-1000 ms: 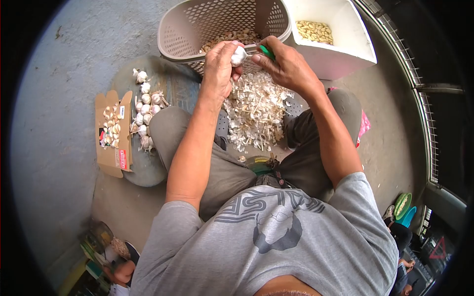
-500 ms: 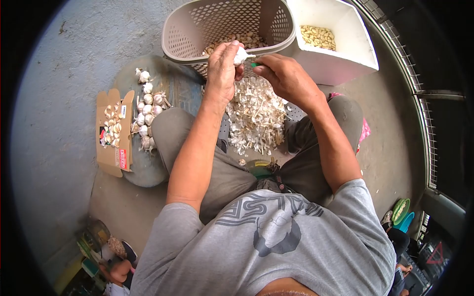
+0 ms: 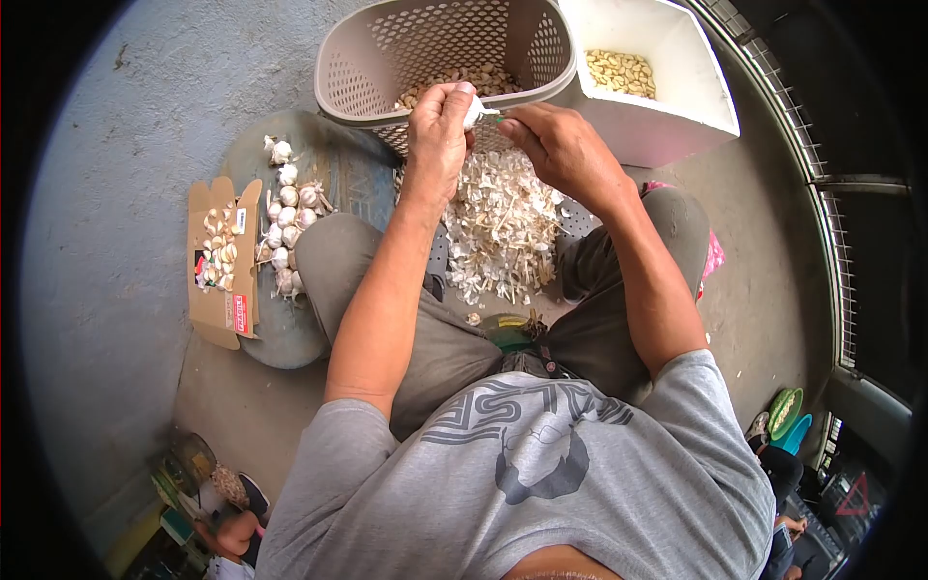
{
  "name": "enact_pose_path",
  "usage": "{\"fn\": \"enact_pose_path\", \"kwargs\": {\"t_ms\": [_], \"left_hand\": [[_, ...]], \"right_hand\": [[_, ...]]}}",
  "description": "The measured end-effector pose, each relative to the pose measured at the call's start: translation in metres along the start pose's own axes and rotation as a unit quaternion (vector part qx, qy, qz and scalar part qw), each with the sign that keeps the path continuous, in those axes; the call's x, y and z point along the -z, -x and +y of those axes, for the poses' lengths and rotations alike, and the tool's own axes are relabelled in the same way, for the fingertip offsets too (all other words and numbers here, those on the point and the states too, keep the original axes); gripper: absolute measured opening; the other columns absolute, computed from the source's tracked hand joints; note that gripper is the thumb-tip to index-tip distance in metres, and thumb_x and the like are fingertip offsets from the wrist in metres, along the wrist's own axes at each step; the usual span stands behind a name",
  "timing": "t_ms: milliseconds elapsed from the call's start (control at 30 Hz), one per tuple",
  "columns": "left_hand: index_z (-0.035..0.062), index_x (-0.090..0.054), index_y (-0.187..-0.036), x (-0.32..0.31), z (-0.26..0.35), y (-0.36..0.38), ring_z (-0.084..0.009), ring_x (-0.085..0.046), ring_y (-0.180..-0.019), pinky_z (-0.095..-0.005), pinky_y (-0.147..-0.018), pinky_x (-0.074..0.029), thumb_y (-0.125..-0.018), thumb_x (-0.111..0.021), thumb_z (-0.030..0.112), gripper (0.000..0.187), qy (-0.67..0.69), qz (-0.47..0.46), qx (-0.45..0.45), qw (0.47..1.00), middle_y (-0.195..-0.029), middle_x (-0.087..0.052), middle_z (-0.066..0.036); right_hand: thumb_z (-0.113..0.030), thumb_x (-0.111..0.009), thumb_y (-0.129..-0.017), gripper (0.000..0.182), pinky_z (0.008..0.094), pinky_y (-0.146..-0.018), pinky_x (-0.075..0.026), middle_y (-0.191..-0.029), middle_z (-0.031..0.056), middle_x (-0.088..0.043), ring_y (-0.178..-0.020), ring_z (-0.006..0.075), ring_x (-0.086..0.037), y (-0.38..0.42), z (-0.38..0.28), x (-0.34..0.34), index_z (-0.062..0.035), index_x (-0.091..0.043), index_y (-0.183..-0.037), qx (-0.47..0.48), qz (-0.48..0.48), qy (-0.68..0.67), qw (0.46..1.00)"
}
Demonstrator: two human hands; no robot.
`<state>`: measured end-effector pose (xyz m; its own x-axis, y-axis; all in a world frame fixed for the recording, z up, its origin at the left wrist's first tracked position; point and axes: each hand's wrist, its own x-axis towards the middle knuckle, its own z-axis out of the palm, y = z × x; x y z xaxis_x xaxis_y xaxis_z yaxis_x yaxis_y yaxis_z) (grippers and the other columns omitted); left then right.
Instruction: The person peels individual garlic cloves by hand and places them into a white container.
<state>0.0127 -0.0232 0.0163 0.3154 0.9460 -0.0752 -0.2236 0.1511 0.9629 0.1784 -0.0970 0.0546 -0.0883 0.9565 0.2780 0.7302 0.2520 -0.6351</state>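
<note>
My left hand point(image 3: 440, 145) is closed around a white garlic bulb point(image 3: 474, 113), its stem pointing right. Close beside that stem is my right hand point(image 3: 570, 150), fingers pinched on a small green-handled tool point(image 3: 501, 120), probably a knife; its blade cannot be made out. Both hands are over the front rim of a beige perforated basket point(image 3: 338, 111), which has garlic cloves point(image 3: 483, 79) inside. Below them a heap of papery garlic skins point(image 3: 503, 232) lies between my knees.
Whole garlic bulbs point(image 3: 288, 215) lie on a round surface point(image 3: 290, 343) at left, beside a cardboard box point(image 3: 208, 314) bearing cloves. A white foam box point(image 3: 667, 126) with peeled cloves point(image 3: 621, 72) stands back right. Other people point(image 3: 237, 532) sit at the lower edges.
My right hand has shifted slightly, and less of the green handle shows. My left hand keeps the garlic bulb in nearly the same place, turned slightly.
</note>
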Motion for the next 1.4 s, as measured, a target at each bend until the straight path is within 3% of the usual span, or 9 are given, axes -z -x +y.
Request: {"fn": "enact_pose_path", "kwargs": {"t_ms": [333, 533, 667, 767, 933, 1167, 1200, 1300, 1400], "left_hand": [[0.0051, -0.066, -0.108, 0.003, -0.007, -0.003, -0.0038, -0.049, -0.062, -0.0203, -0.050, -0.040, -0.103, -0.063, 0.038, 0.034, -0.068, -0.004, -0.025, 0.997, -0.081, -0.057, 0.003], [-0.0065, -0.066, -0.108, -0.001, -0.009, -0.001, -0.0258, -0.060, -0.095, -0.0381, -0.089, -0.050, -0.104, -0.060, 0.037, 0.044, -0.217, 0.035, -0.097, 0.971, -0.102, -0.060, -0.018], [-0.0036, -0.066, -0.107, 0.002, -0.012, -0.004, -0.0143, -0.057, -0.075, -0.0301, -0.066, -0.049, -0.105, -0.059, 0.036, 0.041, -0.170, 0.022, -0.103, 0.980, -0.088, -0.059, -0.008], [-0.0022, -0.065, -0.110, -0.003, 0.021, 0.011, -0.0055, -0.047, -0.057, -0.0222, -0.047, -0.038, -0.107, -0.056, 0.031, 0.034, -0.064, 0.005, -0.101, 0.993, -0.075, -0.055, -0.001], [-0.0014, -0.067, -0.109, 0.020, 0.021, -0.006, -0.0042, -0.045, -0.055, -0.0195, -0.046, -0.034, -0.106, -0.058, 0.030, 0.033, -0.020, 0.017, -0.096, 0.995, -0.073, -0.055, 0.001], [0.0042, -0.070, -0.111, 0.004, 0.011, 0.003, 0.0007, -0.045, -0.060, -0.0154, -0.050, -0.034, -0.104, -0.062, 0.041, 0.038, -0.102, -0.031, -0.094, 0.990, -0.080, -0.060, 0.005], [0.0043, -0.070, -0.111, 0.001, 0.008, 0.004, 0.0008, -0.045, -0.061, -0.0153, -0.050, -0.034, -0.103, -0.062, 0.042, 0.040, -0.100, -0.039, -0.094, 0.990, -0.081, -0.061, 0.005], [0.0040, -0.068, -0.112, 0.001, 0.006, 0.004, -0.0005, -0.046, -0.062, -0.0171, -0.052, -0.037, -0.102, -0.060, 0.049, 0.047, -0.090, -0.056, -0.068, 0.992, -0.084, -0.061, 0.005], [0.0047, -0.067, -0.114, -0.002, 0.008, 0.009, -0.0016, -0.047, -0.065, -0.0183, -0.055, -0.040, -0.103, -0.058, 0.051, 0.049, -0.019, -0.068, -0.026, 0.997, -0.087, -0.061, 0.004]], "right_hand": [[-0.025, -0.061, -0.102, 0.028, 0.0498, -0.069, -0.048, -0.083, 0.0225, -0.065, -0.078, 0.0442, -0.062, 0.000, 0.004, -0.001, 0.0021, -0.065, -0.095, -0.009, -0.004, 0.030, 0.999], [-0.027, -0.061, -0.102, 0.031, 0.0509, -0.070, -0.049, -0.081, 0.0230, -0.065, -0.080, 0.0446, -0.062, 0.000, 0.007, -0.001, 0.0017, -0.066, -0.093, -0.030, -0.015, 0.060, 0.998], [-0.028, -0.061, -0.101, 0.032, 0.0503, -0.070, -0.051, -0.080, 0.0234, -0.066, -0.081, 0.0434, -0.064, 0.001, 0.016, -0.005, 0.0017, -0.067, -0.091, -0.007, -0.008, 0.069, 0.998], [-0.029, -0.061, -0.101, 0.033, 0.0508, -0.070, -0.052, -0.083, 0.0229, -0.069, -0.082, 0.0420, -0.067, 0.006, 0.051, -0.017, 0.0018, -0.068, -0.092, -0.099, -0.162, 0.164, 0.968], [-0.040, -0.057, -0.106, 0.041, 0.0377, -0.065, -0.053, -0.079, 0.0124, -0.071, -0.072, 0.0183, -0.066, -0.003, 0.049, -0.009, -0.0034, -0.074, -0.110, -0.166, -0.048, -0.065, 0.983], [-0.026, -0.074, -0.097, 0.030, 0.0286, -0.066, -0.050, -0.080, 0.0035, -0.068, -0.076, 0.0079, -0.060, -0.008, 0.025, -0.018, 0.0008, -0.071, -0.111, -0.037, -0.015, -0.195, 0.980], [-0.026, -0.078, -0.092, 0.031, 0.0356, -0.057, -0.042, -0.064, 0.0047, -0.051, -0.062, 0.0135, -0.045, -0.010, 0.024, -0.023, 0.0031, -0.066, -0.094, -0.022, 0.006, -0.215, 0.976], [-0.022, -0.076, -0.094, 0.025, 0.0328, -0.053, -0.040, -0.060, 0.0022, -0.050, -0.057, 0.0101, -0.044, -0.012, 0.025, -0.029, 0.0015, -0.068, -0.091, -0.016, 0.010, -0.232, 0.973], [-0.017, -0.073, -0.097, 0.017, 0.0258, -0.047, -0.039, -0.063, -0.0008, -0.057, -0.052, 0.0057, -0.050, -0.007, 0.016, -0.010, -0.0002, -0.071, -0.098, -0.145, -0.063, -0.352, 0.923]]}}
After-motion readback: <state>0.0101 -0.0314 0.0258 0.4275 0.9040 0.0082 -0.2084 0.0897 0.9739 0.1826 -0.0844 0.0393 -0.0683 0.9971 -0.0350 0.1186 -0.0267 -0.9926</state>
